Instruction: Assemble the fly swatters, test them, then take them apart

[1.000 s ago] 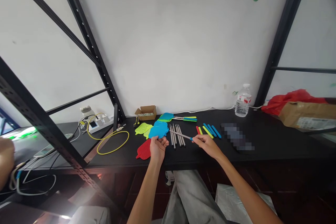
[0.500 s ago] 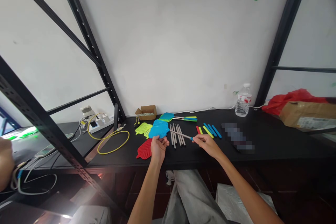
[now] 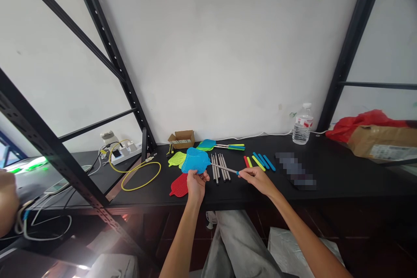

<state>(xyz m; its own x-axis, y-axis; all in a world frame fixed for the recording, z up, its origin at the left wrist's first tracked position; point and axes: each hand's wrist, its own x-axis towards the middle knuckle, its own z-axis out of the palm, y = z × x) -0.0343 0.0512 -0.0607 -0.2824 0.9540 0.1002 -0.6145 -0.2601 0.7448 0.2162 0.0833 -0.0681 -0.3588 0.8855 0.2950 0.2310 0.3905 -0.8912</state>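
Observation:
A blue fly swatter (image 3: 196, 160) with a thin metal rod is held up between my two hands. My left hand (image 3: 196, 181) grips the lower edge of its perforated head. My right hand (image 3: 256, 179) is closed around its blue handle end, most of which the fingers hide. Under and beside the head lie yellow-green swatter heads (image 3: 176, 160) and a red swatter head (image 3: 179, 185). Below the rod, several loose metal rods (image 3: 223, 168) lie side by side. Past my right hand lie short handle grips in red, yellow and blue (image 3: 259, 160).
Swatters with rods and handles (image 3: 208, 144) lie at the back, next to a small cardboard box (image 3: 182, 139). A water bottle (image 3: 302, 125) stands at back right, near a larger box (image 3: 382, 143). A yellow cable (image 3: 140, 190) and another person's hand (image 3: 7, 202) are at left.
The blue swatter's head has turned slightly and shifted a little to the left. Both hands keep their hold and have barely moved.

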